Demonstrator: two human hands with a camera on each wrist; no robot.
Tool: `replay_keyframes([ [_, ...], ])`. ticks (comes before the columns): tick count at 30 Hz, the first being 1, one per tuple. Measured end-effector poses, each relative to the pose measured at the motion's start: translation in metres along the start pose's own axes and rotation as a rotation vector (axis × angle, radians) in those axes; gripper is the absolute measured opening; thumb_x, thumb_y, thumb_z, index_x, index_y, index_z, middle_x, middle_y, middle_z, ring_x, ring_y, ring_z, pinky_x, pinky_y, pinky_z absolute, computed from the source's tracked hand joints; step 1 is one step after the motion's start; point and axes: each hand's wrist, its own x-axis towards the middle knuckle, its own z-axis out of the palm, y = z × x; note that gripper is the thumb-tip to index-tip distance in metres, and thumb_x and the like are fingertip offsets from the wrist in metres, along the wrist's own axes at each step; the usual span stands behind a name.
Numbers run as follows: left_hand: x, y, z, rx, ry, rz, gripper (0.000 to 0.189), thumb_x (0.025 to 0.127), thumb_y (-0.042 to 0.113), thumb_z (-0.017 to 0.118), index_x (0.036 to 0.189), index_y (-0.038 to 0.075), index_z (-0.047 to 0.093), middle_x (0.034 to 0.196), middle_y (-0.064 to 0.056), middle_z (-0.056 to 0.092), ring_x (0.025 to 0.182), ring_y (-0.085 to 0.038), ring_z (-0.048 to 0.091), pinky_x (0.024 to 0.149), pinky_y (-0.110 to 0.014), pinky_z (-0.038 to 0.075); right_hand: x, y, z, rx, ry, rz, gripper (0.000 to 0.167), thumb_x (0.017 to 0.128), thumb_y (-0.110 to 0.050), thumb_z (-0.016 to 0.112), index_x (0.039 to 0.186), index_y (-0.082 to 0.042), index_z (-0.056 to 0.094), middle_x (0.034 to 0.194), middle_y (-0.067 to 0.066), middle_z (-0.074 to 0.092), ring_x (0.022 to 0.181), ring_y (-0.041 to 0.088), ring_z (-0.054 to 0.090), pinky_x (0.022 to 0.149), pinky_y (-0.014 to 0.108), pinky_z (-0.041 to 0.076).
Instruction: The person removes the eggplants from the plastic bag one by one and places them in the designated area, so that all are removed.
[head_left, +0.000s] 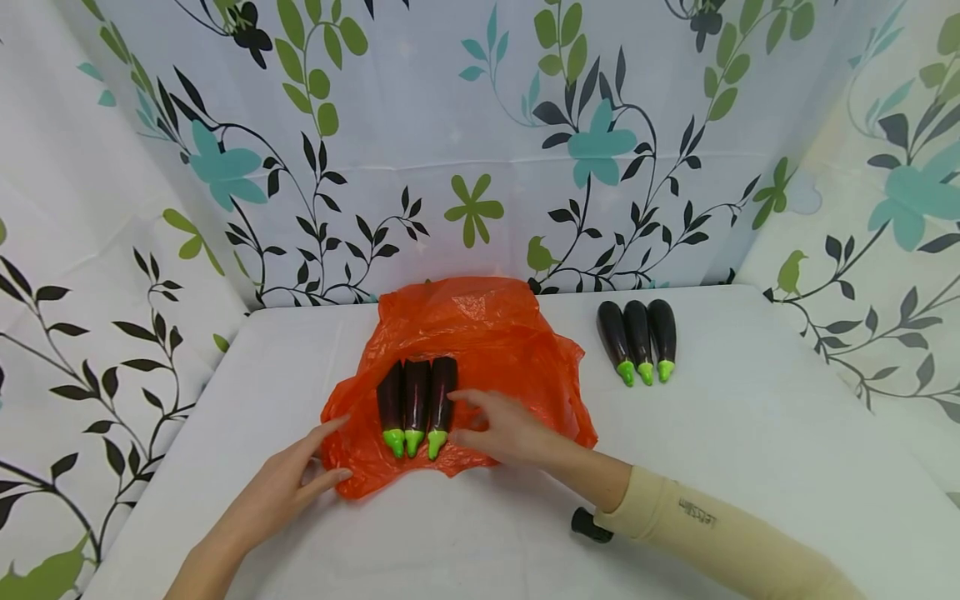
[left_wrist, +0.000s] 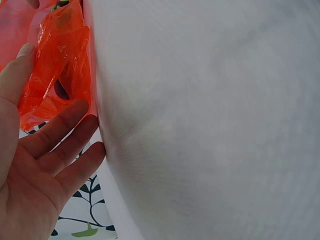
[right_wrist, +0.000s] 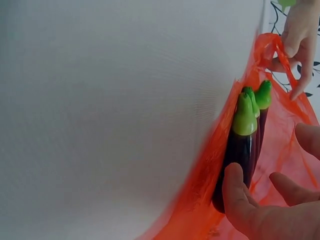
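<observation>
Eggplants (head_left: 417, 400), first set of three: lying side by side on the left half of the orange-red plastic bag (head_left: 540, 387), dark purple bodies, bright green stem ends toward the bag's near edge. Readings left to right, bag as reference. Patterned cloth (head_left: 405, 100), white with leaf and flower prints, hangs beyond the bag and on to both sides of it. White table (head_left: 712, 433) carries the bag and extends to its left, right and near side. Left grip (head_left: 281, 483), a bare hand, is at the bag's left edge: thumb and fingers spread apart, tips at the film; firm contact cannot be told. The three eggplants come next; film is crumpled around them, heaped toward the bag's far edge. Right grip (head_left: 513, 429), also bare, is over the middle of the bag, just beside the rightmost eggplant of the set: thumb and fingers parted, not closed round anything; touch on the eggplant cannot be told. Short black object (head_left: 591, 525) on the near right of the bag, partly hidden by the pale sleeve (head_left: 697, 533), which bears dark lettering. Second trio of eggplants (head_left: 637, 333): right of the bag, directly on the table, stem ends nearer the person.
</observation>
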Motion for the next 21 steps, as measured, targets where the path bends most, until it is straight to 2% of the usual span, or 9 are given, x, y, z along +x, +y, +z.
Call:
replay_keyframes([
  [5,0.0,-0.001,0.001,0.009,0.017,0.02,0.068,0.088,0.042,0.07,0.144,0.013,0.045,0.099,0.004,0.057,0.083,-0.014,0.052,0.072,-0.03,0.049,0.005,0.0,0.004,-0.022,-0.025,-0.023,0.059,0.09,-0.034,0.07,0.143,-0.018,0.048,0.118,0.008,0.057,0.103,0.023,0.055,0.078,0.033,0.05],
  [10,0.0,-0.002,0.001,0.003,0.02,0.023,0.067,0.088,0.041,0.07,0.144,0.014,0.045,0.097,0.005,0.056,0.082,-0.013,0.052,0.072,-0.029,0.049,0.008,0.0,0.007,-0.041,-0.045,-0.013,0.062,0.089,-0.035,0.071,0.145,-0.019,0.047,0.107,0.006,0.056,0.098,0.019,0.052,0.073,0.03,0.048],
  [21,-0.002,-0.001,0.0,-0.01,0.014,0.013,0.068,0.088,0.043,0.07,0.144,0.014,0.046,0.097,0.005,0.056,0.082,-0.012,0.052,0.071,-0.027,0.048,0.015,-0.003,0.014,-0.116,-0.056,0.029,0.063,0.09,-0.037,0.07,0.147,-0.025,0.046,0.104,0.004,0.053,0.098,0.019,0.047,0.071,0.03,0.045],
])
